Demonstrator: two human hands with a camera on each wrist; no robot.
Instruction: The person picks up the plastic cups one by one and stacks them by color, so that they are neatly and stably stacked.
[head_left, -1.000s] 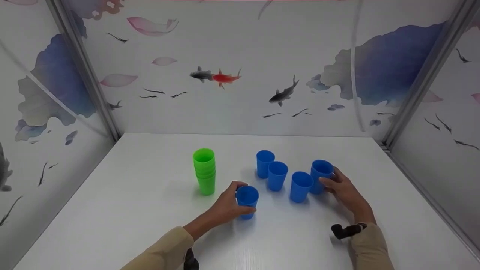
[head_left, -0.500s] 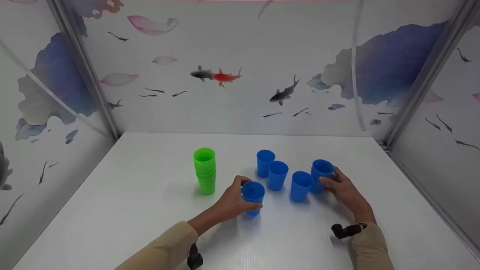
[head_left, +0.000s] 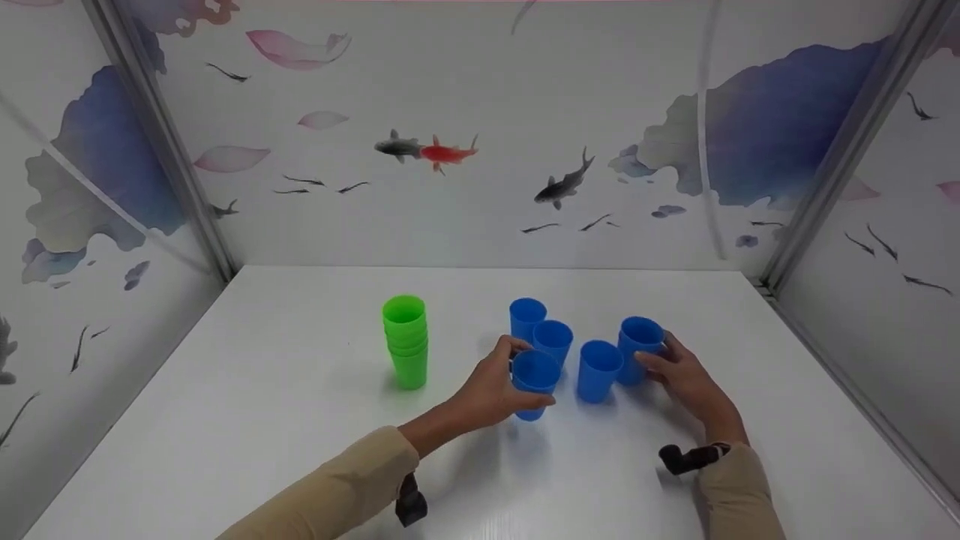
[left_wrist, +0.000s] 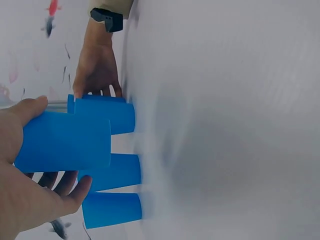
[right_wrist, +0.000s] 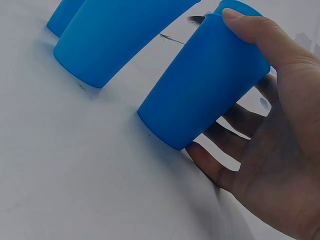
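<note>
My left hand (head_left: pixel 487 394) grips a blue cup (head_left: pixel 535 382) between thumb and fingers. That cup (left_wrist: pixel 67 142) is upright in the head view, raised off the white table, in front of the other blue cups. On the right, my right hand (head_left: pixel 694 386) holds another blue cup (head_left: pixel 634 364) that stands on the table. In the right wrist view its thumb lies at the rim of this cup (right_wrist: pixel 200 80) and the fingers curve behind it. Between the hands stand three more: a near blue cup (head_left: pixel 598 375), a middle blue cup (head_left: pixel 553 337) and a far blue cup (head_left: pixel 528 313).
A stack of nested green cups (head_left: pixel 409 349) stands left of the blue cups. The white table (head_left: pixel 262 420) is bordered by printed panels, with the back panel (head_left: pixel 450 225) behind the cups. Each wrist carries a black camera mount (head_left: pixel 686 459).
My left hand has carried its blue cup rightward and a little away from me, lifting it off the table toward the other blue cups. The right hand and its cup have stayed in place.
</note>
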